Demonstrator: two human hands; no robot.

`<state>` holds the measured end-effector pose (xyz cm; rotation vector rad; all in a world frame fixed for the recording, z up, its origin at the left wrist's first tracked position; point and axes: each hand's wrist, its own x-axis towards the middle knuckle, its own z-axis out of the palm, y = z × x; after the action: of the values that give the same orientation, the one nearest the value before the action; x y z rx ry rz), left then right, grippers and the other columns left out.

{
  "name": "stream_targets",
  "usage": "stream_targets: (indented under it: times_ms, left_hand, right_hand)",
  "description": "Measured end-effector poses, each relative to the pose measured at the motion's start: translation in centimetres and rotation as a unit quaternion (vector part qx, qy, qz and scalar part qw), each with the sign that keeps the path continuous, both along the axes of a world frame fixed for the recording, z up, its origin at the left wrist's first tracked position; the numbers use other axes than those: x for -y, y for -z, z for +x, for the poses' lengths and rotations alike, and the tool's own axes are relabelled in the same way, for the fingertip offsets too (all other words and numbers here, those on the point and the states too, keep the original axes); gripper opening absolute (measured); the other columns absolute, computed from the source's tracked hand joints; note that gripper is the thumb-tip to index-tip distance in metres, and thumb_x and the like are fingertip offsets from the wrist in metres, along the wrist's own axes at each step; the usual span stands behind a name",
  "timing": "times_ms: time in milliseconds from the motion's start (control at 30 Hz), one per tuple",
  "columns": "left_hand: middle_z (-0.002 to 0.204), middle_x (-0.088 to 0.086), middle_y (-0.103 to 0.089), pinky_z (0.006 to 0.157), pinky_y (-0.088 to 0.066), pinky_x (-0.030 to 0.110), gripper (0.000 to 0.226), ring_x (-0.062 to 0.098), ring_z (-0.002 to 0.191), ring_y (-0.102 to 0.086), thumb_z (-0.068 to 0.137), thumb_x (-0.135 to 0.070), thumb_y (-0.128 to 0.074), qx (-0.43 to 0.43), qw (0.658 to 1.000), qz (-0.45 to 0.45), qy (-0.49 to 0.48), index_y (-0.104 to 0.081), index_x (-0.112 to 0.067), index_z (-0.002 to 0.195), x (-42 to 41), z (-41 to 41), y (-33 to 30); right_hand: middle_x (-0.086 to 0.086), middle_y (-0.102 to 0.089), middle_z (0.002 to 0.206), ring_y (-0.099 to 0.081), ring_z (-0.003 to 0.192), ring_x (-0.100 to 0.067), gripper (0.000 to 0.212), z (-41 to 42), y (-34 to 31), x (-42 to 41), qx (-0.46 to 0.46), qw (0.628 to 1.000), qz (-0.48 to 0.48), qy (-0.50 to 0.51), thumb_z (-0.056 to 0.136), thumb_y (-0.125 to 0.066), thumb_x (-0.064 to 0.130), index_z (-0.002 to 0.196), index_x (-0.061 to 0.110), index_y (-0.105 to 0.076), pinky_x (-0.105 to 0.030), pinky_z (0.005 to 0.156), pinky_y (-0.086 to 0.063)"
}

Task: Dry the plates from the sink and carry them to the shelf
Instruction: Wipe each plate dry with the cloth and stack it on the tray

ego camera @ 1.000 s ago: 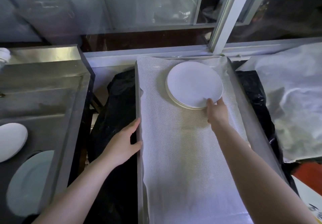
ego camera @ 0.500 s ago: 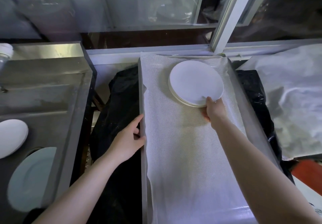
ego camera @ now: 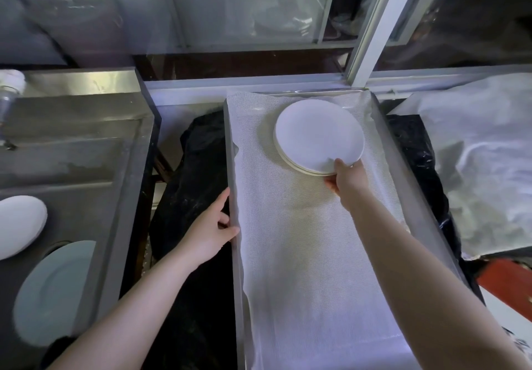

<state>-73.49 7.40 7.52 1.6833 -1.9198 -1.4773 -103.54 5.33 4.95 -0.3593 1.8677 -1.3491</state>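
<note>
Little has shifted since a second ago: the right hand [ego camera: 347, 181] still pinches the near rim of the top plate [ego camera: 319, 135] on the stack at the far end of the lined shelf [ego camera: 403, 174], while the left hand [ego camera: 214, 230] has slid up to grip the shelf's left edge. Several plates are stacked and look dried, but two plates [ego camera: 17, 225] wait in the sink [ego camera: 86, 145], well left of both hands, so I'd call this roughly halfway.
</note>
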Motion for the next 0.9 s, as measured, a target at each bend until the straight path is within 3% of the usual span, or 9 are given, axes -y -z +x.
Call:
stream_targets:
  times_ms: [133,300,467,633,700,800,900]
  left_hand:
    - [0.100,-0.015,-0.057,0.096,-0.045,0.030,0.087,0.000,0.094,-0.056,0.090,-0.016,-0.065,-0.003,1.000,-0.004,-0.006,-0.008,-0.041,0.151,-0.1,-0.1,0.2]
    - [0.100,-0.017,-0.058,0.089,-0.042,0.025,0.086,-0.002,0.092,-0.054,0.090,-0.016,-0.065,-0.004,1.000,-0.003,-0.012,-0.010,-0.042,0.151,-0.1,-0.1,0.2]
    - [0.101,-0.017,-0.055,0.090,-0.041,0.024,0.087,-0.002,0.092,-0.053,0.090,-0.015,-0.066,-0.004,1.000,-0.001,-0.013,-0.010,-0.041,0.151,-0.1,0.0,0.3]
    - [0.101,-0.016,-0.056,0.093,-0.042,0.027,0.087,0.000,0.094,-0.054,0.089,-0.014,-0.066,-0.004,1.000,-0.002,-0.014,-0.011,-0.041,0.151,0.0,0.0,0.4]
    - [0.100,-0.017,-0.056,0.093,-0.042,0.028,0.087,0.000,0.093,-0.055,0.089,-0.015,-0.067,-0.001,1.000,-0.008,-0.013,-0.012,-0.042,0.151,0.1,0.1,0.5]
    - [0.098,-0.020,-0.055,0.085,-0.042,0.023,0.082,-0.003,0.090,-0.054,0.088,-0.018,-0.068,-0.001,1.000,-0.026,-0.013,-0.019,-0.042,0.149,-0.1,0.3,0.5]
    - [0.108,-0.021,-0.053,0.078,-0.039,0.017,0.073,-0.005,0.090,-0.052,0.089,-0.019,-0.067,-0.013,0.999,-0.041,-0.029,-0.027,-0.037,0.148,-0.3,0.5,0.6]
  right_hand:
    - [-0.008,-0.057,0.117,-0.065,0.076,-0.024,0.040,0.3,-0.1,-0.2,-0.002,1.000,0.006,0.001,0.095,-0.049,0.019,0.134,0.019,-0.041,-0.023,0.048,-0.051]
    - [-0.005,-0.057,0.115,-0.065,0.093,-0.029,0.040,0.7,-0.4,-0.2,0.006,1.000,0.005,0.019,0.094,-0.052,0.018,0.133,0.017,-0.044,-0.021,0.047,-0.051]
    - [-0.007,-0.059,0.113,-0.066,0.080,-0.026,0.040,1.8,-0.2,-0.3,0.004,1.000,0.009,0.020,0.094,-0.051,0.016,0.133,0.014,-0.042,-0.019,0.043,-0.049]
    - [-0.010,-0.056,0.117,-0.063,0.084,-0.026,0.041,2.2,-0.2,-0.5,0.007,1.000,0.014,0.004,0.095,-0.050,0.017,0.134,0.013,-0.038,-0.021,0.046,-0.050]
    - [-0.011,-0.059,0.109,-0.063,0.079,-0.023,0.039,2.1,-0.3,-0.9,0.003,1.000,0.006,-0.016,0.094,-0.051,0.016,0.131,0.010,-0.041,-0.020,0.044,-0.049]
    - [-0.005,-0.061,0.075,-0.056,0.056,-0.015,0.024,2.2,-0.8,-1.5,-0.013,0.999,0.043,-0.028,0.094,-0.050,0.023,0.109,0.006,-0.057,-0.021,0.042,-0.042]
    - [-0.004,-0.058,0.069,-0.056,0.059,-0.018,0.026,3.0,-1.2,-2.5,-0.019,0.997,0.067,-0.014,0.092,-0.051,0.028,0.092,0.004,-0.062,-0.030,0.059,-0.046]
